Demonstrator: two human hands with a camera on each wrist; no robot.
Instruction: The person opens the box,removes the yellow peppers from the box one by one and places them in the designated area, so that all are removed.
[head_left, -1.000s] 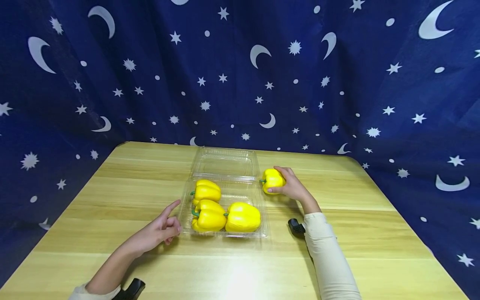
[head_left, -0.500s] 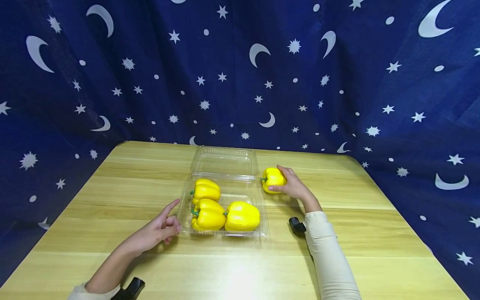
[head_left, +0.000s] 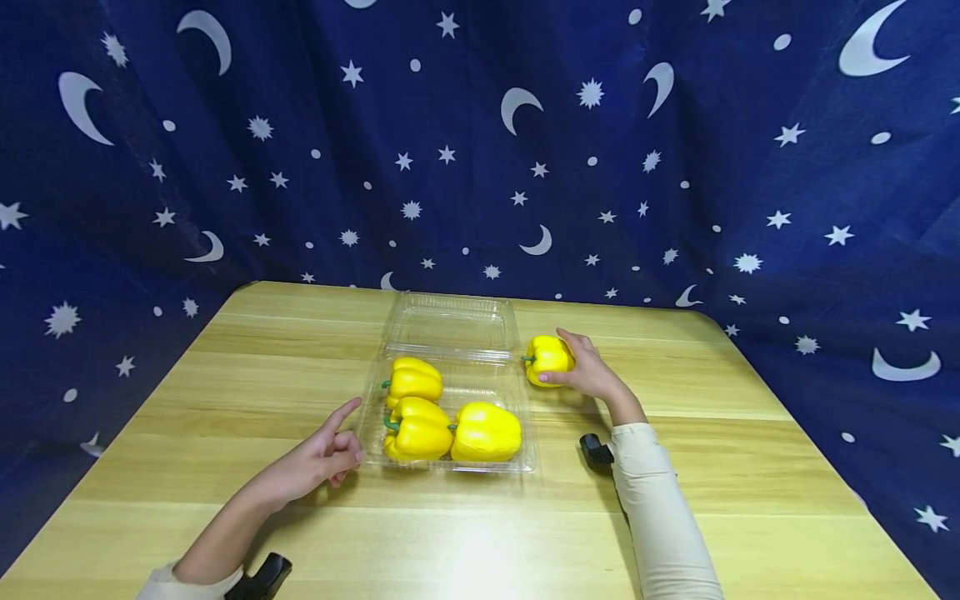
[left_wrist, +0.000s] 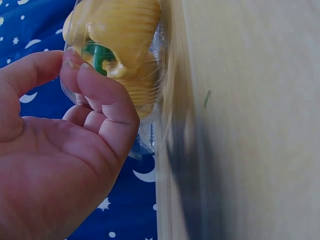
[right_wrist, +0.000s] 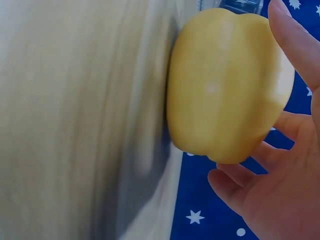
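My right hand point(head_left: 592, 375) holds a yellow bell pepper point(head_left: 547, 362) with a green stem, just right of a clear plastic container point(head_left: 529, 425). In the right wrist view, the thumb and fingers curve around this pepper point(right_wrist: 225, 90), close to the table surface. The container lies open with its lid point(head_left: 450, 325) folded back. Inside its base are a rear-left pepper point(head_left: 415, 381), a front-left pepper point(head_left: 422, 432) and a front-right pepper point(head_left: 487, 433). At the container's left edge, my left hand point(head_left: 315, 462) pinches the rim point(left_wrist: 67, 87) between thumb and fingers, index finger pointing outward.
The container rests on a light wooden table point(head_left: 225, 400). A dark blue curtain point(head_left: 465, 125) with moons and stars hangs behind the table and along its sides. Black wrist devices sit beneath the left forearm point(head_left: 262, 575) and right forearm point(head_left: 596, 454).
My right hand and its bell pepper have shifted very slightly to the right. The left hand, container and other peppers stay in place.
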